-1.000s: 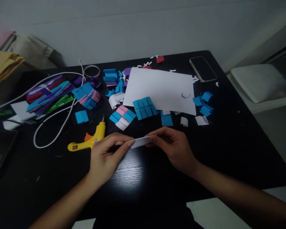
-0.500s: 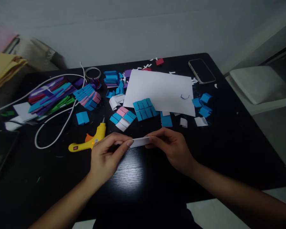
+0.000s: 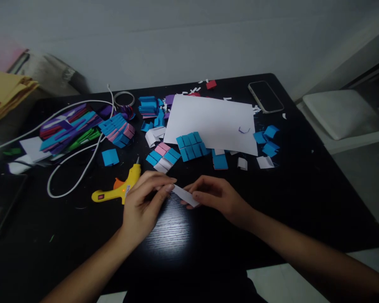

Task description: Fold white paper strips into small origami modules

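A narrow white paper strip [image 3: 185, 195] spans the gap between my hands, above the black table. Its left end is pinched between thumb and fingers of my left hand [image 3: 145, 195]. My right hand [image 3: 223, 197] grips the other end, thumb on top and fingers beneath. The strip slants down to the right. Just left of my left hand lies a yellow glue gun [image 3: 116, 192] with an orange trigger and a lit orange light. Beyond the hands sit a blue folded-paper panel [image 3: 191, 146] and a pink, blue and white one [image 3: 163, 157].
A large white sheet [image 3: 211, 120] lies behind the panels. Blue folded pieces [image 3: 270, 147] and a phone [image 3: 265, 97] are to the right. A white cable [image 3: 82, 179] loops at left near coloured paper strips [image 3: 66, 130]. The black table [image 3: 287, 202] meets a wall.
The strip has tilted, its right end now lower and nearer to me. My right hand has lowered slightly, its fingers showing more beneath the paper.
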`<state>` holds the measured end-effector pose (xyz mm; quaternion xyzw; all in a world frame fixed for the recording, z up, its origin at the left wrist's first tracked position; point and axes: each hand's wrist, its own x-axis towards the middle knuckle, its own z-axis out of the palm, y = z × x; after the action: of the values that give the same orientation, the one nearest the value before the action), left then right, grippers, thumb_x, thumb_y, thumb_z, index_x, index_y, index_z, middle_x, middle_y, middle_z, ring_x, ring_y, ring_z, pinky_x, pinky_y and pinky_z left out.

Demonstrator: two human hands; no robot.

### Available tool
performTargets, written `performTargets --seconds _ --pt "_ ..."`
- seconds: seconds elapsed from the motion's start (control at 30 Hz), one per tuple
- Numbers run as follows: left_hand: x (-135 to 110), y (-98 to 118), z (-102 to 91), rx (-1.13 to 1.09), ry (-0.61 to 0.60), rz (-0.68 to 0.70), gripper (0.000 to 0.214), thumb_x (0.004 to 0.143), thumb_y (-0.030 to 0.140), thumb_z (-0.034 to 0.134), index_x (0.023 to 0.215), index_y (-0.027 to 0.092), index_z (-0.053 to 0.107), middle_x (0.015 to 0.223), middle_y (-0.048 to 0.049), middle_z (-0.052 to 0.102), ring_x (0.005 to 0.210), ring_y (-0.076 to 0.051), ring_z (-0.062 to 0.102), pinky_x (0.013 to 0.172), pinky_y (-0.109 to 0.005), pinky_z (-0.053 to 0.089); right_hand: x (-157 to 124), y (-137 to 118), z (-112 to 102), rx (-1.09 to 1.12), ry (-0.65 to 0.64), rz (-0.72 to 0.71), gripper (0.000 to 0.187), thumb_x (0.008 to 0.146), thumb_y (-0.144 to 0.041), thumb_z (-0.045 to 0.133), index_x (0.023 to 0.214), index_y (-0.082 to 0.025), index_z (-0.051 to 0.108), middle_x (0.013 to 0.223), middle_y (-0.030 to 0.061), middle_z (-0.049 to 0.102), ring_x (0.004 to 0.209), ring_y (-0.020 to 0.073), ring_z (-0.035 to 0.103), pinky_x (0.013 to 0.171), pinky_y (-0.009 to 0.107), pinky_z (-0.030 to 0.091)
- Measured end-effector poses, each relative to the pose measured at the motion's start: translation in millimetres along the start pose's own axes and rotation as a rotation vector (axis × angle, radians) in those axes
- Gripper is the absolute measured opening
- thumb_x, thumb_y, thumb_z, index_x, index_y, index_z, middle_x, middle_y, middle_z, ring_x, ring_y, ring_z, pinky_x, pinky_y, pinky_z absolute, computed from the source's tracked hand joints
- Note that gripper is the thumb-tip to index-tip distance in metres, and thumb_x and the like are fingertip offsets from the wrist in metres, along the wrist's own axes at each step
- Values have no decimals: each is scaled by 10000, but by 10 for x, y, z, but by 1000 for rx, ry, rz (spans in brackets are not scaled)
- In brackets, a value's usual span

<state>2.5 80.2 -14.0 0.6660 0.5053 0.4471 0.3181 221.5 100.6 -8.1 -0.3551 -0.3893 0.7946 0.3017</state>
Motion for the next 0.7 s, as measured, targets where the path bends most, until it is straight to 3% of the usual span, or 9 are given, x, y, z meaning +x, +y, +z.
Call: performTargets --seconds 0.13,0.3,0.53,0.7 --pt "-3 17 24 -20 -10 -7 219 949 148 675 1118 271 739 1125 -24 655 1000 -133 658 822 -243 557 13 17 0 -2 -11 48 205 797 -234 847 863 -158 668 1132 74 754 978 177 745 950 358 563" --pt "-45 13 86 -275 -47 -239 432 927 252 723 1341 280 602 1199 -53 695 1052 -152 688 819 -229 596 9 48 2 -108 49 -52 225 776 -236 857 880 -181 665 1125 67 759 1053 198 728 1010 386 543" --pt "-43 35 109 -296 -82 -291 428 886 252 766 1290 247 622 1158 -63 728 1062 -186 710 849 -270 600 -7 132 4 -326 160 -259 236 829 -227 816 1028 -234 689 1261 58 735 1217 219 682 1084 401 519" --pt "-37 59 118 -264 -23 -256 407 835 232 807 1205 234 637 1049 -25 707 875 -134 701 779 -245 597 -1 168 0 -403 250 -309 462 768 -211 864 1167 -255 635 1104 28 739 1044 194 719 945 356 569"
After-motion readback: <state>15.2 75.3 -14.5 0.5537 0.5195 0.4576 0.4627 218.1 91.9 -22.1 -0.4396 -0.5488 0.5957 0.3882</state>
